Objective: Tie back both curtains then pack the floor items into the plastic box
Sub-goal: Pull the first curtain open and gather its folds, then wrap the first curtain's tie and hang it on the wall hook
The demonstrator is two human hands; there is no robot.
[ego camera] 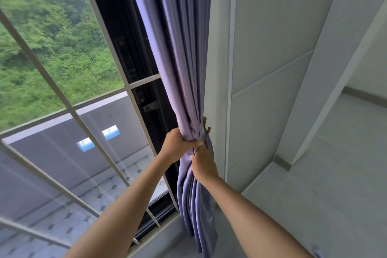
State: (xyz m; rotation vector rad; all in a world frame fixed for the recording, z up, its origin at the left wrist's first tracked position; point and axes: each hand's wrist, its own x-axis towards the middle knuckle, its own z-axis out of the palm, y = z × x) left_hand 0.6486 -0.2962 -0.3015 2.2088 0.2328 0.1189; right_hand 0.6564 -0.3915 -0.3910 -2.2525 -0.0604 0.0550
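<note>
Your left hand (pixel 176 142) is wrapped round the gathered curtain (pixel 180 52), fingers curled over its window-side edge, thumb lying across the front of the folds; your right hand (pixel 204 162) sits just beneath and touching it, fingers closed into the same bunch on the wall side, so both hands squeeze the cloth into one narrow neck; what the right fingertips hold behind the folds you cannot tell from here. The curtain hangs in the corner between the window (pixel 62 90) and the wall (pixel 272 69); its right edge lies against the wall's white trim, its left edge stands clear of the dark frame (pixel 125 48); below your hands the pleats fall loose and reach the floor (pixel 314 205) beside the sill. A small brown hook (pixel 206 124) juts from the trim just above your left hand, touching the curtain's right edge; a strip of the same purple cloth hangs from it down behind your right hand. To your right the floor is open as far as a jutting white pillar (pixel 324 90); the wall there steps back into a recess, with more floor beyond it. To your left the panes and their pale bars close the way; your forearms cross in front of the lower glass.
</note>
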